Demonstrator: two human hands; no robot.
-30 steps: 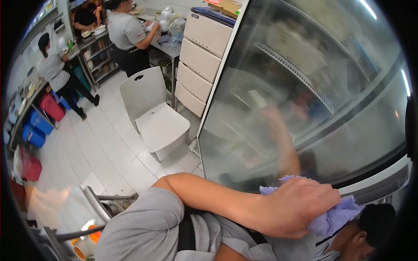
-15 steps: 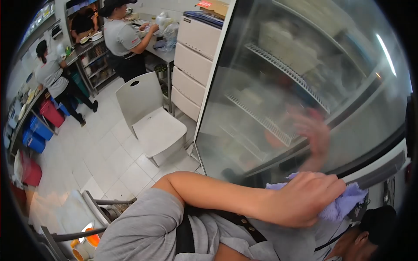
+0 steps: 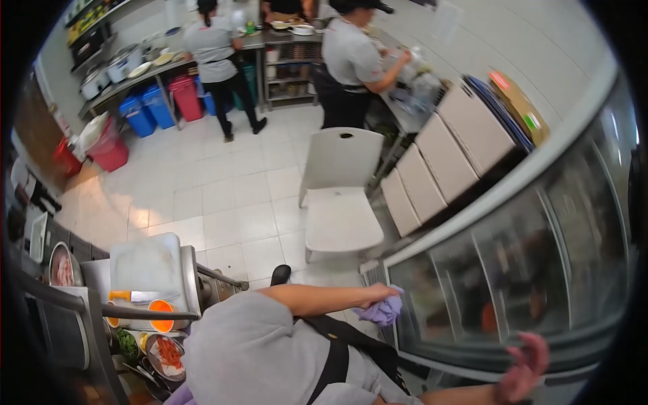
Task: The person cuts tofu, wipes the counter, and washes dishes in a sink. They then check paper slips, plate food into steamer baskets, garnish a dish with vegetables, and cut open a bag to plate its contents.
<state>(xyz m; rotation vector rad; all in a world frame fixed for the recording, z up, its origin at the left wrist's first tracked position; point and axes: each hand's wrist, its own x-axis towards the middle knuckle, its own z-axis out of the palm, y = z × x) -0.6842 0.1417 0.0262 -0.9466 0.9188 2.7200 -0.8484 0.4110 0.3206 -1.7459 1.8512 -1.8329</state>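
A crumpled purple cloth [image 3: 382,308] is gripped in my left hand [image 3: 375,294], which is stretched out in front of my body beside the fridge's lower corner. My right hand [image 3: 523,368] is low on the right, blurred, with its fingers bent and apart, and holds nothing. It is near the lower edge of the glass-doored fridge [image 3: 499,270]. Behind the glass, shelves and dim contents show blurred.
A white chair [image 3: 342,216] stands ahead, left of beige drawers [image 3: 466,135]. At lower left are a cutting board [image 3: 146,266], a knife [image 3: 145,295] and food bowls. Two people [image 3: 216,54] [image 3: 351,61] stand at counters, near blue and pink bins [image 3: 185,98].
My view has swung left and back from the fridge glass. My left hand, still gripping the purple cloth, has come away from the glass, and my right hand has come into view.
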